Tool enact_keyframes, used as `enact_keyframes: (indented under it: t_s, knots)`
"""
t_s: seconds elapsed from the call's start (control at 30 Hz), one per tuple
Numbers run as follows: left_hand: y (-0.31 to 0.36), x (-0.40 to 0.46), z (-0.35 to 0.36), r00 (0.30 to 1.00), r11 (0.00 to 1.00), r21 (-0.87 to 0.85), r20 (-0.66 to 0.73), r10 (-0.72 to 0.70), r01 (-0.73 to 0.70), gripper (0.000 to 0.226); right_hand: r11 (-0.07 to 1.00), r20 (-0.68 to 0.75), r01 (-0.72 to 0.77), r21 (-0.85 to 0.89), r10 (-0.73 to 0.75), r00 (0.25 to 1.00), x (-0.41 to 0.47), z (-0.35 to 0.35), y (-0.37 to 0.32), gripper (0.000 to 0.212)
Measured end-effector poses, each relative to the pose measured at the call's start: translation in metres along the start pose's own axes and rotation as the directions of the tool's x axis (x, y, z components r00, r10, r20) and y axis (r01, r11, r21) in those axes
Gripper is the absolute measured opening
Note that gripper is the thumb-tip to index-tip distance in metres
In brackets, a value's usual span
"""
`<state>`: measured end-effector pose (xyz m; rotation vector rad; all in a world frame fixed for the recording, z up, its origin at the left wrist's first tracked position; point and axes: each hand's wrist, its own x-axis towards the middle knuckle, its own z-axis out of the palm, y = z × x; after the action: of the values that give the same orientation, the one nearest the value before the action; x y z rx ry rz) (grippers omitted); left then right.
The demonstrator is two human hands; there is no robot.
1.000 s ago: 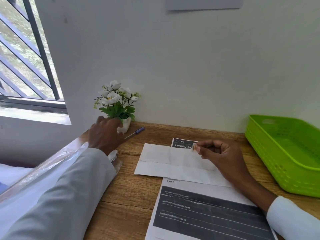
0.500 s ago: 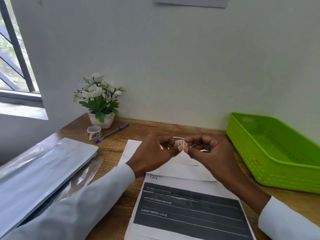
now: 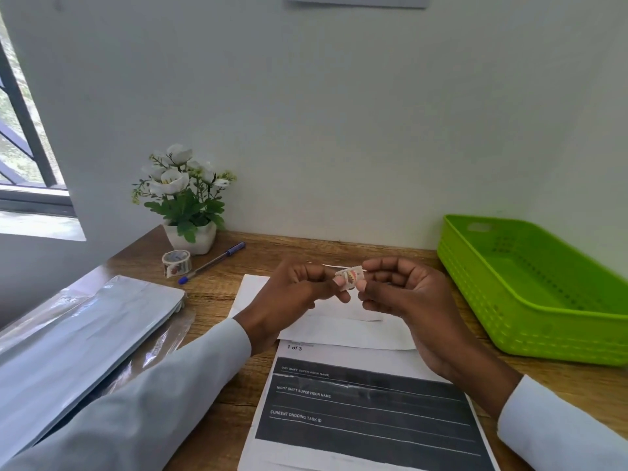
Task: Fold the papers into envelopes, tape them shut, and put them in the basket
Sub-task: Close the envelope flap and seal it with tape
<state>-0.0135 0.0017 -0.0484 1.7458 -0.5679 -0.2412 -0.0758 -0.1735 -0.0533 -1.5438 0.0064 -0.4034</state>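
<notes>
A small piece of patterned tape is held above the desk, pinched between my left hand and my right hand. Under the hands lies a white folded paper envelope on the wooden desk. A printed sheet with dark bands lies in front of it, nearer me. The tape roll stands at the back left beside a pen. The green basket sits at the right with nothing visible inside.
A white pot of flowers stands against the wall at the back left, with a blue pen next to it. A stack of papers in clear plastic sleeves lies at the left. A window is at the far left.
My left hand left the tape roll by the flower pot and came to the middle. It now pinches the tape piece together with my right hand, above the envelope.
</notes>
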Motion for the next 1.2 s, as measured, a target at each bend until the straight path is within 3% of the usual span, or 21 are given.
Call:
enact_keyframes:
  t_s: [0.17, 0.3, 0.4, 0.53, 0.7, 0.8, 0.97, 1.1, 1.2]
  knots:
    - [0.000, 0.000, 0.004, 0.998, 1.000, 0.009, 0.070, 0.008, -0.008, 0.020, 0.939, -0.026, -0.146, 0.310, 0.162, 0.986, 0.006, -0.004, -0.001, 0.021]
    - [-0.002, 0.006, 0.006, 0.994, 0.985, 0.148, 0.065, 0.085, -0.094, 0.020, 0.919, -0.099, -0.113, 0.377, 0.162, 0.982, 0.019, -0.022, -0.010, 0.012]
    - [-0.002, 0.016, 0.004, 0.989, 0.939, 0.310, 0.072, 0.133, -0.149, 0.021, 0.935, -0.140, -0.107, 0.339, 0.163, 0.977, 0.026, -0.040, -0.012, 0.012]
    - [0.000, 0.039, 0.009, 0.978, 0.743, 0.640, 0.181, 0.100, -0.195, 0.035, 0.967, -0.157, -0.185, 0.177, 0.213, 0.964, 0.028, -0.049, -0.001, 0.012]
    - [-0.002, 0.069, 0.027, 0.973, 0.597, 0.774, 0.224, 0.055, -0.212, 0.052, 0.969, -0.171, -0.240, 0.065, 0.247, 0.954, 0.034, -0.047, 0.014, 0.011]
    - [-0.012, 0.083, 0.037, 0.962, 0.523, 0.815, 0.272, 0.035, -0.250, 0.051, 0.970, -0.182, -0.242, 0.018, 0.241, 0.953, 0.037, -0.047, 0.021, 0.016]
    - [-0.025, 0.089, 0.043, 0.966, 0.663, 0.713, 0.249, 0.063, -0.227, 0.051, 0.967, -0.191, -0.256, -0.017, 0.248, 0.950, 0.041, -0.052, 0.026, 0.024]
    - [-0.044, 0.092, 0.044, 0.972, 0.782, 0.578, 0.177, 0.156, -0.231, 0.032, 0.966, -0.180, -0.258, -0.002, 0.253, 0.951, 0.043, -0.054, 0.028, 0.025]
    - [-0.055, 0.091, 0.045, 0.976, 0.815, 0.538, 0.102, 0.192, -0.216, 0.019, 0.967, -0.190, -0.253, -0.008, 0.247, 0.950, 0.043, -0.052, 0.031, 0.029]
